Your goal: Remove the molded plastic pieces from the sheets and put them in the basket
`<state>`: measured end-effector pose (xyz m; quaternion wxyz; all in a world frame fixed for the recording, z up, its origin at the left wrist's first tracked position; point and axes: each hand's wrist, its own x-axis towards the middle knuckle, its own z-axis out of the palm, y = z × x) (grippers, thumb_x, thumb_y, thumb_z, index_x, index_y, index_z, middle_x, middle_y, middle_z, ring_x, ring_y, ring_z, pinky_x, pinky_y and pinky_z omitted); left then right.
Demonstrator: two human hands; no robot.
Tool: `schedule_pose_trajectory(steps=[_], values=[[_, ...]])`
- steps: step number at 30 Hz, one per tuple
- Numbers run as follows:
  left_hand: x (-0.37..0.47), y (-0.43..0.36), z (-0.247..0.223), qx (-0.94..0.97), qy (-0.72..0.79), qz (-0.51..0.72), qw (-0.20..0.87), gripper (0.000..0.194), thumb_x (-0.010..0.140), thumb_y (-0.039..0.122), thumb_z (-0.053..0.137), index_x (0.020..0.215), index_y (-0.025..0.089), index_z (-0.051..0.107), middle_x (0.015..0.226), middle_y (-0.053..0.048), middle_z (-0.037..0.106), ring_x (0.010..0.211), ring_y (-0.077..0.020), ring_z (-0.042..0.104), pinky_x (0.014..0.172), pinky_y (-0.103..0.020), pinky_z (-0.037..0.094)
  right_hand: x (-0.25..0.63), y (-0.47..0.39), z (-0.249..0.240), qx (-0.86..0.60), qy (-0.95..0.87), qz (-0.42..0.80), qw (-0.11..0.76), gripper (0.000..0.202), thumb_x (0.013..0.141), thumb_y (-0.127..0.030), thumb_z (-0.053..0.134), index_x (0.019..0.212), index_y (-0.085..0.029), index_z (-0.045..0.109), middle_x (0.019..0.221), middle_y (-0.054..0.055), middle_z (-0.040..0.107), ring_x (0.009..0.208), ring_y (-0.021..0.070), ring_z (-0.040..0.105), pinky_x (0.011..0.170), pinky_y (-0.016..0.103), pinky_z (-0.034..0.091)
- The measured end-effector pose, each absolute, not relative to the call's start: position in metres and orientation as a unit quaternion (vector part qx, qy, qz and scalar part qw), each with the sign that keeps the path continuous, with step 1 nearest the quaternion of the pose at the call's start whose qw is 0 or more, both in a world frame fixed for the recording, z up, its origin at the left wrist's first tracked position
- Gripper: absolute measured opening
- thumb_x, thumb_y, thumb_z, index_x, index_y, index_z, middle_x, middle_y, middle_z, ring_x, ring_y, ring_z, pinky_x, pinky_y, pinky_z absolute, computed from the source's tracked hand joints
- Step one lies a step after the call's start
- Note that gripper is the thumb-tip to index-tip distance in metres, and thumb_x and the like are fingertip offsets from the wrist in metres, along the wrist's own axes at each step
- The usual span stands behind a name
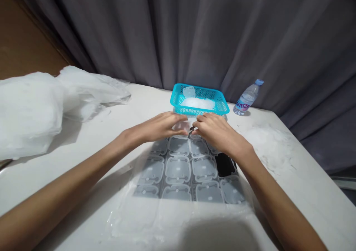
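My left hand point(169, 126) holds a small translucent plastic piece point(182, 127) between its thumb and fingers. Close beside it on the right, my right hand point(207, 126) pinches a thin dark tool point(191, 129), whose tip is near the plastic piece. Below both hands lies a clear sheet point(178, 169) of rounded, frosted compartments in rows on the white table. One compartment point(225, 165) at the right looks black. Just beyond the hands, a turquoise basket point(175, 104) contains a heap of frosted plastic pieces point(198, 103).
A water bottle point(247, 98) with a blue cap stands right of the basket. White plastic bags point(30, 114) are bunched on the table point(300, 191) at the left. A grey curtain point(178, 32) hangs behind the table's far edge.
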<state>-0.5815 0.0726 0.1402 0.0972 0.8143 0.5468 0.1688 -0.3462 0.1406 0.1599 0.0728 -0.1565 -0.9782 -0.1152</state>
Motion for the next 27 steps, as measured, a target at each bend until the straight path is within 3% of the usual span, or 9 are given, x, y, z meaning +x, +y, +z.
schedule_pose_trajectory(steps=[3, 7, 11, 18, 22, 27], values=[[-0.575, 0.07, 0.144, 0.826, 0.528, 0.176, 0.09, 0.027, 0.103, 0.042, 0.059, 0.119, 0.023, 0.07, 0.106, -0.007, 0.076, 0.097, -0.0217, 0.068, 0.084, -0.029, 0.046, -0.35, 0.138, 0.156, -0.144, -0.979, -0.122, 0.078, 0.015, 0.101, -0.03, 0.067, 0.102, -0.016, 0.072, 0.106, 0.01, 0.073, 0.102, 0.026, 0.064, 0.086, 0.036, 0.04], [-0.571, 0.07, 0.147, 0.823, 0.534, 0.173, 0.086, 0.031, 0.104, 0.045, 0.058, 0.119, 0.02, 0.069, 0.1, -0.007, 0.075, 0.095, -0.0224, 0.067, 0.083, -0.03, 0.045, -0.356, 0.136, 0.151, -0.141, -0.981, -0.115, 0.065, 0.01, 0.102, -0.019, 0.065, 0.096, -0.015, 0.073, 0.096, 0.009, 0.075, 0.098, 0.0253, 0.066, 0.083, 0.036, 0.039], [-0.58, 0.073, 0.146, 0.804, 0.558, 0.169, 0.116, 0.039, 0.104, 0.05, 0.056, 0.126, 0.019, 0.066, 0.111, -0.009, 0.074, 0.1, -0.0228, 0.068, 0.085, -0.029, 0.046, -0.351, 0.14, 0.16, -0.165, -0.979, -0.111, 0.052, 0.014, 0.102, -0.02, 0.065, 0.093, -0.015, 0.075, 0.094, 0.01, 0.075, 0.097, 0.026, 0.066, 0.08, 0.036, 0.038], [-0.587, 0.073, 0.147, 0.775, 0.574, 0.143, 0.223, 0.055, 0.102, 0.061, 0.052, 0.135, 0.018, 0.061, 0.129, -0.012, 0.07, 0.113, -0.0259, 0.067, 0.092, -0.029, 0.048, -0.333, 0.148, 0.18, -0.19, -0.98, -0.04, 0.034, 0.02, 0.105, -0.032, 0.061, 0.11, -0.018, 0.075, 0.108, 0.009, 0.073, 0.101, 0.0237, 0.062, 0.08, 0.034, 0.035], [-0.584, 0.072, 0.145, 0.79, 0.553, 0.144, 0.223, 0.062, 0.095, 0.06, 0.066, 0.142, 0.021, 0.056, 0.136, -0.012, 0.068, 0.117, -0.0268, 0.066, 0.095, -0.03, 0.048, -0.34, 0.142, 0.172, -0.197, -0.98, -0.013, 0.016, 0.022, 0.105, -0.033, 0.06, 0.113, -0.018, 0.074, 0.116, 0.009, 0.072, 0.109, 0.0248, 0.062, 0.083, 0.033, 0.035], [-0.584, 0.072, 0.136, 0.785, 0.572, 0.134, 0.196, 0.058, 0.096, 0.056, 0.065, 0.14, 0.018, 0.058, 0.141, -0.015, 0.065, 0.124, -0.0286, 0.063, 0.103, -0.033, 0.046, -0.34, 0.141, 0.172, -0.191, -0.982, 0.002, 0.012, 0.02, 0.105, -0.031, 0.061, 0.116, -0.019, 0.074, 0.116, 0.009, 0.072, 0.111, 0.0254, 0.062, 0.084, 0.034, 0.037]])
